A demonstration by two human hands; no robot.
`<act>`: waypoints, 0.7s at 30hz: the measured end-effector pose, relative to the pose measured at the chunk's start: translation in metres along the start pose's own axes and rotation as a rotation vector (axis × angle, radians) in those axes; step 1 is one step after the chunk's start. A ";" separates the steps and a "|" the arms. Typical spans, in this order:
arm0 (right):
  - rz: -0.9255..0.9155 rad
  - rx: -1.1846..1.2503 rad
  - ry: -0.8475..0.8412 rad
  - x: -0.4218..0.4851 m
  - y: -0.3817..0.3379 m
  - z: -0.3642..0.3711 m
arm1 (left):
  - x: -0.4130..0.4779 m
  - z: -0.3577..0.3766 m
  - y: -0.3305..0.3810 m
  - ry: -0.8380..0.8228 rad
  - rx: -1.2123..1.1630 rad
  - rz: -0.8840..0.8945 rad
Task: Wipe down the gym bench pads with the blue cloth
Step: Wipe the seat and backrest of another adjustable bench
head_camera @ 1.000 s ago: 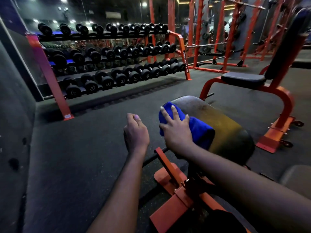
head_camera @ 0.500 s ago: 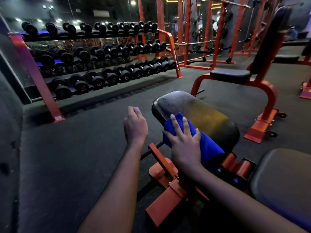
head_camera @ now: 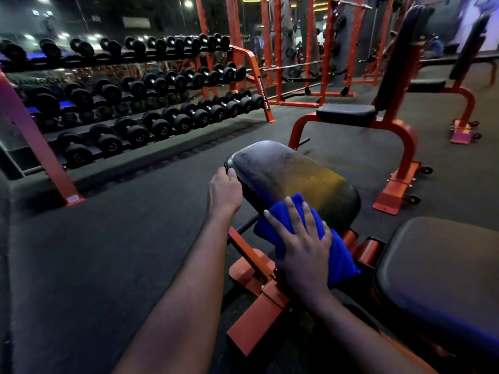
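In the dim gym, the left hand [head_camera: 224, 191] grips the bench pad [head_camera: 291, 174] at its end, while the right hand [head_camera: 302, 255], flat on the blue cloth [head_camera: 341, 256], should sweep overlapping strokes.

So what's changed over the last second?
The right hand dragged the blue cloth along the pad from far end to near end. The left hand, earlier hovering alongside, now grips its far edge. Right hand stays flat on the cloth.

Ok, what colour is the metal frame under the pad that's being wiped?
Orange: the frame below the black pad shows plainly in the head view, the only one.
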State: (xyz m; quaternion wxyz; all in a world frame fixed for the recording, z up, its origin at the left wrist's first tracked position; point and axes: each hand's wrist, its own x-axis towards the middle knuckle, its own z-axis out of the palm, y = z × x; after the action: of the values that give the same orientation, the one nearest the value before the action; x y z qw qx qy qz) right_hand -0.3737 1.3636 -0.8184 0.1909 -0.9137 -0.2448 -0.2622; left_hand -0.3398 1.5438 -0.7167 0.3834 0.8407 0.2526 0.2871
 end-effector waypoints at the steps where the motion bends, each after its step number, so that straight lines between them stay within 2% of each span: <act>1: 0.049 0.036 0.019 -0.005 0.004 -0.002 | 0.000 0.003 0.001 -0.062 0.018 0.003; 4: 0.259 0.138 0.103 0.007 -0.001 -0.003 | 0.000 0.007 0.003 -0.129 0.045 0.000; 7: 0.728 0.442 0.201 0.044 0.009 -0.007 | 0.003 0.011 0.006 -0.111 0.057 -0.016; 9: 0.938 0.575 0.226 0.055 0.015 -0.009 | 0.002 0.014 0.009 -0.079 0.080 -0.035; 14: 0.937 0.617 0.376 0.019 -0.010 0.003 | -0.005 0.027 0.011 -0.019 0.145 -0.041; 16: 1.084 0.682 0.260 0.035 0.008 -0.005 | -0.004 0.031 0.008 -0.015 0.148 -0.025; 18: 1.231 0.649 0.081 0.060 0.027 -0.015 | -0.002 0.032 0.005 -0.020 0.158 -0.017; 21: 1.215 0.520 -0.053 0.069 0.029 -0.020 | -0.003 0.031 0.006 -0.023 0.172 -0.028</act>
State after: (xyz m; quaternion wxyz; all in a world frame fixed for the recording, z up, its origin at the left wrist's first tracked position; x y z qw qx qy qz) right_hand -0.3145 1.3547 -0.7694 0.5130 -0.8197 0.2542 -0.0179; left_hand -0.3201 1.5231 -0.7298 0.3169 0.8701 0.2836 0.2492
